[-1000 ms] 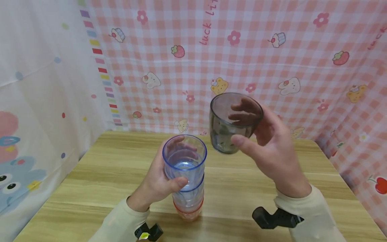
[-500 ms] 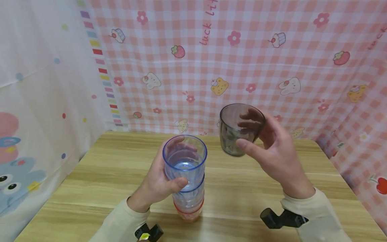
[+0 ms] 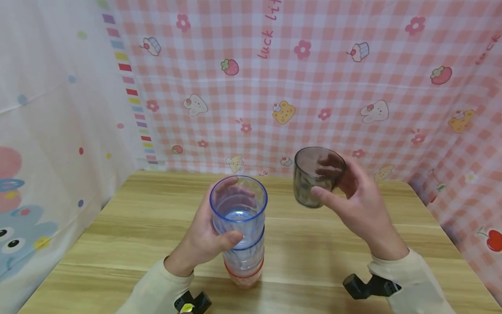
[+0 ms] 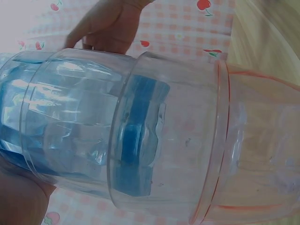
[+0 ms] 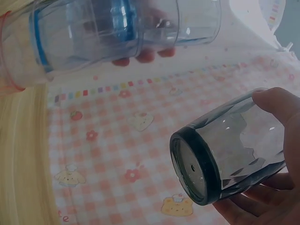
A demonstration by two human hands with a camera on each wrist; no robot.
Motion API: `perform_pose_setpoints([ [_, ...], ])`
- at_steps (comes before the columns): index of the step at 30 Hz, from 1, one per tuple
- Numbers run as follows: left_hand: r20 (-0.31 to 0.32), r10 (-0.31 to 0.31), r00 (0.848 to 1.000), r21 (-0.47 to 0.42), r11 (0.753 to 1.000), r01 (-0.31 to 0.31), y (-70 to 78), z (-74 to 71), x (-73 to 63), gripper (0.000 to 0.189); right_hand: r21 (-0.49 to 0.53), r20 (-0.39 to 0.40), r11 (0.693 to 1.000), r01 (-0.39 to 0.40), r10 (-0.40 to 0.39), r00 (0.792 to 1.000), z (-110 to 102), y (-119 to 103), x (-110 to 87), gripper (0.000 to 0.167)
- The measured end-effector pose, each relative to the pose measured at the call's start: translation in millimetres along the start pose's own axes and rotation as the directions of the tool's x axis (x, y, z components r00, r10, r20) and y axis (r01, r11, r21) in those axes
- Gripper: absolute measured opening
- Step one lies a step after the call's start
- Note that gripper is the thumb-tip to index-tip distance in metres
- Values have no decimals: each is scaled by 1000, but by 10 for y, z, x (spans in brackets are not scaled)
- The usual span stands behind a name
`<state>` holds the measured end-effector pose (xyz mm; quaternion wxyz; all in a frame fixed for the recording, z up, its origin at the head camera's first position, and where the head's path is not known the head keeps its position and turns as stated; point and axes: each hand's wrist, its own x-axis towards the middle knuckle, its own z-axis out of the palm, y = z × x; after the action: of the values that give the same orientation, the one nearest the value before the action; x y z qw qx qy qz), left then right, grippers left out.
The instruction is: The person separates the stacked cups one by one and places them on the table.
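Note:
My left hand point(image 3: 204, 237) grips the upper part of a stack of clear plastic cups, fingers behind and thumb in front. The top cup point(image 3: 239, 213) has a blue rim; lower down, a red-rimmed cup point(image 3: 245, 277) forms the base of the stack. In the left wrist view the nested cups point(image 4: 173, 136) lie across the frame, bluish at one end and orange-red at the other. My right hand point(image 3: 361, 205) holds a smoky grey cup point(image 3: 310, 187) in the air, to the right of the stack. Its dark base point(image 5: 194, 166) shows in the right wrist view.
The stack stands on a wood-grain table point(image 3: 298, 270). Behind the table hangs a pink checked cloth point(image 3: 329, 74), and a white patterned cloth point(image 3: 59, 131) hangs on the left. A black wrist camera point(image 3: 370, 285) sits on the right sleeve.
My right hand has carried the grey cup to the right and downward, away from the stack. The left hand and the stacked cups stay in nearly the same place.

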<state>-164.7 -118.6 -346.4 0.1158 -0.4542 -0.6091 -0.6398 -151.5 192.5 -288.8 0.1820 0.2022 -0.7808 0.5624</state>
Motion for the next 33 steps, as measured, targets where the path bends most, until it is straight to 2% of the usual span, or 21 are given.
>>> perform_pose_setpoints([
  [13,-3,4,1000,-6,1000,-4,-17,5,-5,86,-36,-5,989,-143,143,990,-60,292,-47,73],
  [27,0,12,1000,-18,1000,-12,-22,9,-12,85,-44,-11,953,-300,300,954,-92,697,-138,82],
  [33,1,10,1000,-20,1000,-10,-17,11,-14,85,-7,-13,934,-357,356,934,-85,881,-185,86],
])
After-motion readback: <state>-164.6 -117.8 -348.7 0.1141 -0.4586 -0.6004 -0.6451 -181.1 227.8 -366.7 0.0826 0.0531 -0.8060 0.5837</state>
